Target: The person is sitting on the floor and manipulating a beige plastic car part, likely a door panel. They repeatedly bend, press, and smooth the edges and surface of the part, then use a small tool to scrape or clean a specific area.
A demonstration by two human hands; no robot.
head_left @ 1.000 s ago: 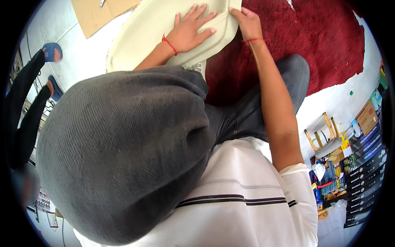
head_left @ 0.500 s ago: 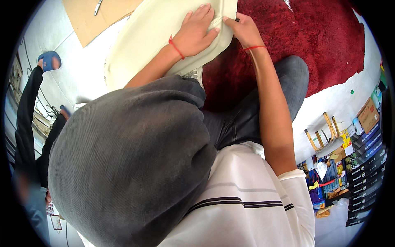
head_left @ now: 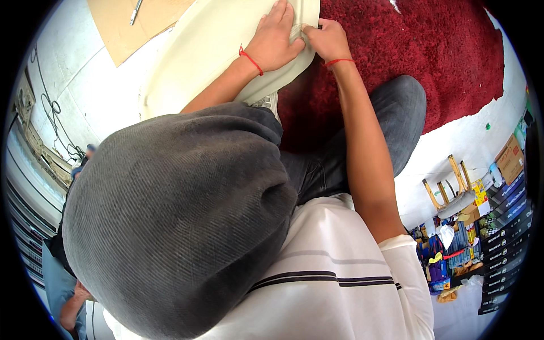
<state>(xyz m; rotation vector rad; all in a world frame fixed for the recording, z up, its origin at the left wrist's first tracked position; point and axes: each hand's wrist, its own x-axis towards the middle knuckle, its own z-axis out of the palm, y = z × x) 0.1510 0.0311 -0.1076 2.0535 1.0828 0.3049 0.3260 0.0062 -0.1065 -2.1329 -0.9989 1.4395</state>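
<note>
A large cream panel (head_left: 204,54) with a curved edge lies in front of me at the top of the view, reaching past the frame's upper rim. My left hand (head_left: 276,41) rests flat on its surface, fingers stretched out and pointing away from me. At the panel's right edge, my right hand (head_left: 330,41) pinches the border between thumb and curled fingers. What its fingers do underneath is hidden. A narrow textured band (head_left: 297,31) in the cream material runs between the two hands. Both wrists wear a thin red cord.
A shaggy dark red carpet (head_left: 419,51) spreads to the right of the panel. Far left lies brown cardboard (head_left: 122,34) with a slim metal tool (head_left: 136,11) on it. A small stool (head_left: 453,198) and stacked boxes (head_left: 501,260) stand right. Another person's arm (head_left: 73,309) shows lower left.
Both hands and the panel's right edge have shifted slightly left and upward in the view. The other person's sandalled foot and dark-clad leg at left have moved out of sight there.
</note>
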